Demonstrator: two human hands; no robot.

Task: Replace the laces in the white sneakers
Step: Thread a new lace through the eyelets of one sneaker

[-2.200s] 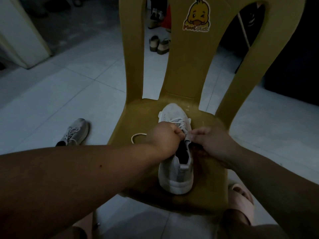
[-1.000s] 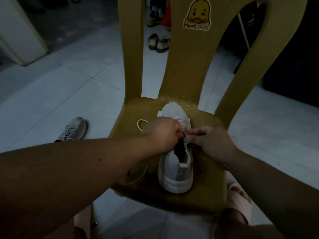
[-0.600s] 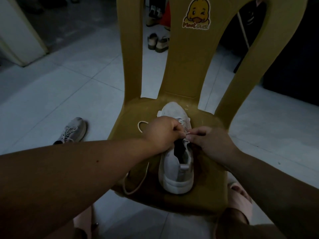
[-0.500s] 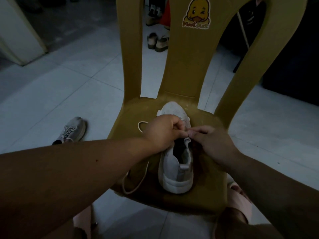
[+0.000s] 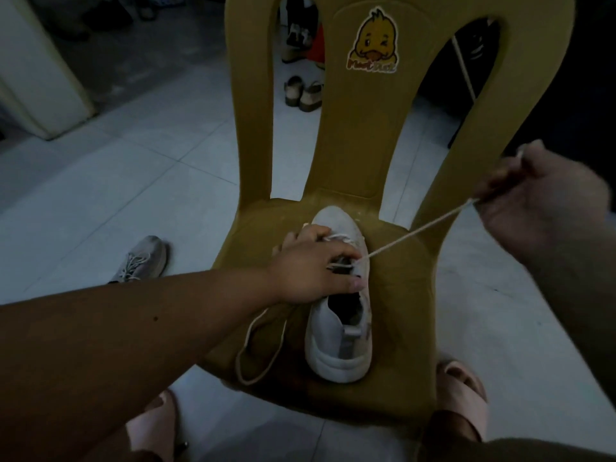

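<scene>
With the white sneaker (image 5: 338, 315) sitting mid-frame on the yellow chair (image 5: 393, 308), her left hand (image 5: 313, 268) pressing its eyelets and her right hand (image 5: 546, 208) pinching the lace (image 5: 420, 230) taut toward the right edge, a harder tug could drag the shoe sideways or strip the lace unevenly.

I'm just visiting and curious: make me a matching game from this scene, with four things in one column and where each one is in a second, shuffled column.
Things:
1. white sneaker
2. grey sneaker
3. duck sticker
4. right hand

Places:
A. on the floor left of the chair
B. raised at the right, pulling the lace tight
C. on the chair seat, toe toward the backrest
D. on the chair's backrest

Pairs: 1-C, 2-A, 3-D, 4-B
</scene>
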